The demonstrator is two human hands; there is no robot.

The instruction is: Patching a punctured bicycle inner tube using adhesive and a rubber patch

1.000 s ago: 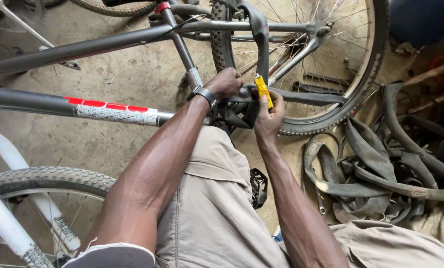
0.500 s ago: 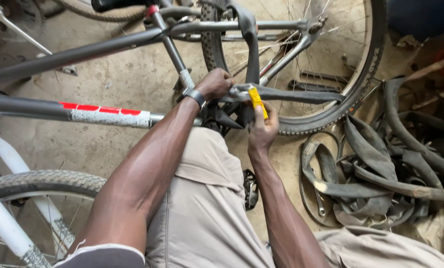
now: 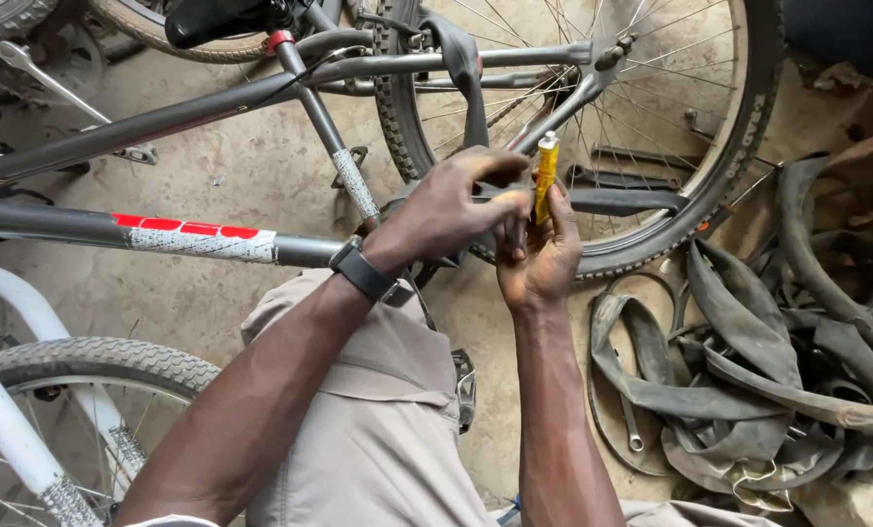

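Note:
My right hand holds a small yellow tube upright between thumb and fingers. My left hand, with a dark watch on its wrist, pinches a black rubber inner tube that hangs down from the bicycle frame. Both hands meet in front of the bike's rear wheel. What lies between the fingertips is hidden.
A grey bicycle with a red and white down tube stands across the view on a concrete floor. Old inner tubes and tyres pile up at the right. A white bicycle's wheel is at the lower left. A pedal sits by my knee.
Both hands have risen and come closer to the camera. The yellow tube now stands upright, and my left hand has shifted onto the hanging inner tube.

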